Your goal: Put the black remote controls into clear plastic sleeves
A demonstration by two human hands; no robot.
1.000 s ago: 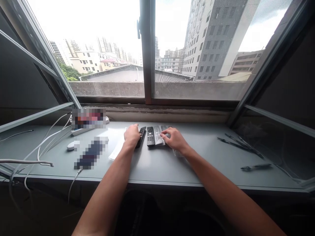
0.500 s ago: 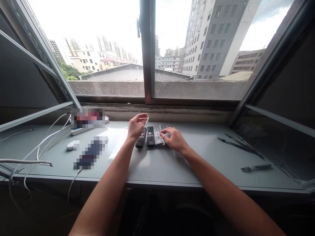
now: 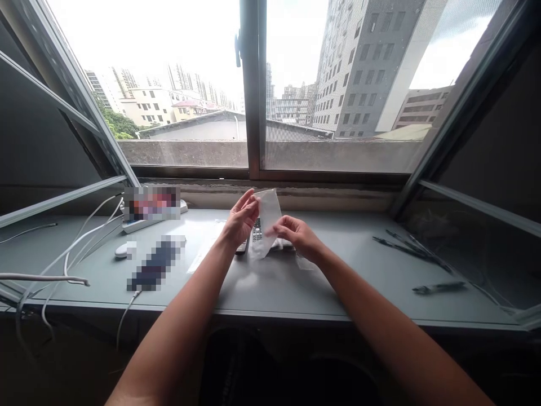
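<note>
A translucent plastic bag [image 3: 269, 208] is held upright above the desk, between my two hands. My left hand [image 3: 242, 221] has its thumb and fingers closed at the bag's left edge. Lower down on the right side, my right hand [image 3: 298, 234] pinches the bag between thumb and fingers. Behind and below it lies a black remote control [image 3: 257, 232], partly covered by the bag. A second remote [image 3: 242, 248] shows only its near end beside my left wrist. More clear plastic [image 3: 305, 263] lies under my right wrist.
Clear plastic sheeting [image 3: 205, 248] lies left of my left forearm. Farther left are a blurred-out phone-like object [image 3: 155, 264] on a cable, a white mouse-like item [image 3: 122, 250] and a power strip [image 3: 143, 224]. Several pens [image 3: 439, 288] lie at the right.
The plastic bag has come up off the desk and now stands between both hands. My left hand has shifted right, and the remotes are more covered.
</note>
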